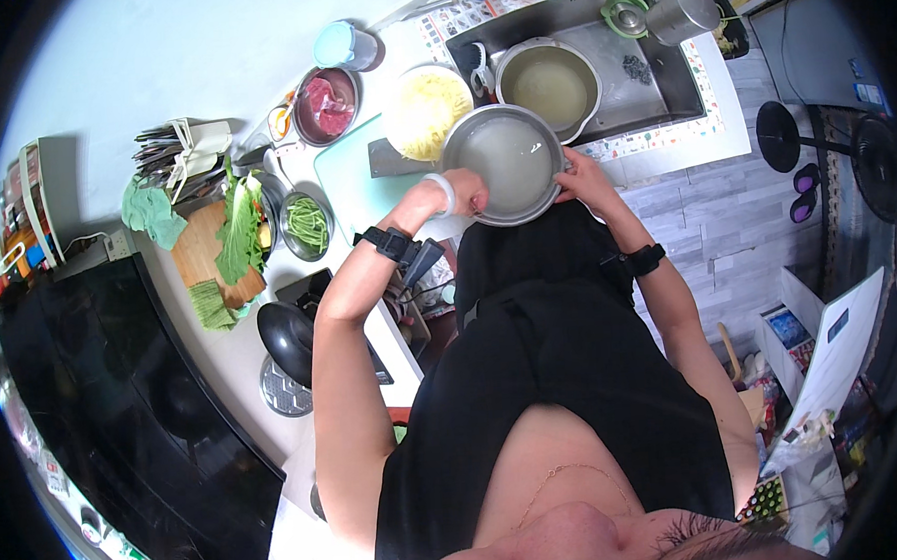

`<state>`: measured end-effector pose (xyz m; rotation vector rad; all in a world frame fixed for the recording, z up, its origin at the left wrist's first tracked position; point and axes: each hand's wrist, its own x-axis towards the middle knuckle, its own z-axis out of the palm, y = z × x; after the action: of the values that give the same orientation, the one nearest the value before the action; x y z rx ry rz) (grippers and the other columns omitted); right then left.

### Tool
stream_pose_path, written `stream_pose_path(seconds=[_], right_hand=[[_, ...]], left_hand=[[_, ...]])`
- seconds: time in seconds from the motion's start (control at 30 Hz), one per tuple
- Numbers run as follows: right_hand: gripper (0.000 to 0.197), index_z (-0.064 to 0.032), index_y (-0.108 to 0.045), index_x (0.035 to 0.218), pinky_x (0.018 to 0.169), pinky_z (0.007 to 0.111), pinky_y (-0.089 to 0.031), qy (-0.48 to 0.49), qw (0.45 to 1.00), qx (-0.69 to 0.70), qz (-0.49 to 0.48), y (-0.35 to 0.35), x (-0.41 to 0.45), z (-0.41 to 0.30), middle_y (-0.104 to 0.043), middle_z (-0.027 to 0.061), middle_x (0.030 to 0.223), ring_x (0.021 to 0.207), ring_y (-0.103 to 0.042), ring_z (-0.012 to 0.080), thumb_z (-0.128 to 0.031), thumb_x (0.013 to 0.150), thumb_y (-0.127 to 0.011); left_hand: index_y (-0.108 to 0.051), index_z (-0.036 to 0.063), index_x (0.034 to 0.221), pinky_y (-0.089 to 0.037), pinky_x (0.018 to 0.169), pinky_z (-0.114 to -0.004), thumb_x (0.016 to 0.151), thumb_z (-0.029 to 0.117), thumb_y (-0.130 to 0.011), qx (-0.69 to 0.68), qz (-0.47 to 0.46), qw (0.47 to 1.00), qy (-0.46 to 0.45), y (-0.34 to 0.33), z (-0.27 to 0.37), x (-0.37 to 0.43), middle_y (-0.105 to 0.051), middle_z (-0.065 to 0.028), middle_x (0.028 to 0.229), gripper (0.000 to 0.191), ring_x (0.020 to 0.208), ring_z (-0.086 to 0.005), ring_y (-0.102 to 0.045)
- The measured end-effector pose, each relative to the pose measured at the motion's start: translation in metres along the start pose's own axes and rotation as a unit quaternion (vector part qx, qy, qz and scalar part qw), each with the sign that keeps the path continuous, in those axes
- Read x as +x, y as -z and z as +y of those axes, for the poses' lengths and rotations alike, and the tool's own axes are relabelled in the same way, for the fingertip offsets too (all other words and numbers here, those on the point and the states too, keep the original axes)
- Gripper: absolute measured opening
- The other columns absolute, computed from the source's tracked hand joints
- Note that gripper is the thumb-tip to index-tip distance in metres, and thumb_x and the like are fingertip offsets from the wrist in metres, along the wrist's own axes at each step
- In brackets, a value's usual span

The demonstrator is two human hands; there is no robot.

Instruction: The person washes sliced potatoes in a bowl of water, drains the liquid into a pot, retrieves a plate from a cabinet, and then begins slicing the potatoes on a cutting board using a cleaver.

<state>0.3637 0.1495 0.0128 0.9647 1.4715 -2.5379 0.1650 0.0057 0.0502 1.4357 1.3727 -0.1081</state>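
A round metal bowl of cloudy liquid is tilted slightly in front of me. My right hand grips its right rim. At its near left rim, my left hand is curled; whether it grips the rim or holds something inside is unclear. Just left of this bowl stands a bowl of pale yellow shreds, possibly potato. Beyond it, in the sink, rests a larger metal pot of yellowish liquid. A cleaver-like dark blade lies on a pale green cutting board.
Raw meat fills a metal bowl near the wall. To the left are green beans in a bowl, leafy greens on a wooden board, and a black pan. A brush stands by the sink.
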Motion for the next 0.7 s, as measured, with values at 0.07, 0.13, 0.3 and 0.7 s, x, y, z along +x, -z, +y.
stream_pose_path(seconds=[0.07,0.13,0.3,0.7], right_hand=[[0.05,-0.0038,-0.037,0.121,0.051,0.025,-0.05,-0.007,1.0,0.006,0.009,0.0,-0.002,-0.001,-0.057,0.009,0.071,0.06,-0.057,0.0139,0.001,0.071,-0.047],[0.051,-0.0039,-0.036,0.121,0.051,0.024,-0.05,-0.006,1.0,0.0,0.004,0.001,-0.002,-0.001,-0.058,0.0087,0.072,0.06,-0.057,0.0137,0.0,0.072,-0.047],[0.051,-0.0041,-0.035,0.122,0.051,0.022,-0.049,-0.003,1.0,-0.004,-0.004,0.002,0.0,0.002,-0.058,0.0084,0.074,0.06,-0.058,0.0136,-0.001,0.073,-0.047],[0.052,-0.0049,-0.034,0.123,0.052,0.021,-0.049,-0.007,1.0,-0.014,0.001,0.004,-0.003,0.002,-0.059,0.0087,0.076,0.061,-0.058,0.0131,-0.001,0.072,-0.047]], left_hand=[[-0.059,0.0036,0.069,-0.043,0.06,-0.034,0.054,0.002,-0.062,0.04,0.019,0.999,-0.006,-0.001,-0.002,0.001,-0.057,-0.0125,0.074,0.015,0.07,-0.0283,-0.055],[-0.059,0.0038,0.068,-0.043,0.059,-0.035,0.054,0.001,-0.062,0.022,0.042,0.998,-0.032,-0.002,-0.006,-0.003,-0.057,-0.0125,0.073,0.015,0.07,-0.0286,-0.055],[-0.059,0.0037,0.067,-0.043,0.058,-0.035,0.053,0.0,-0.061,0.031,0.077,0.993,-0.083,-0.005,-0.017,-0.005,-0.056,-0.0129,0.071,0.015,0.07,-0.0294,-0.055],[-0.059,0.0034,0.064,-0.043,0.057,-0.034,0.055,-0.001,-0.055,0.035,0.079,0.995,-0.053,0.006,-0.012,-0.011,-0.058,-0.0126,0.067,0.011,0.067,-0.0291,-0.057]])
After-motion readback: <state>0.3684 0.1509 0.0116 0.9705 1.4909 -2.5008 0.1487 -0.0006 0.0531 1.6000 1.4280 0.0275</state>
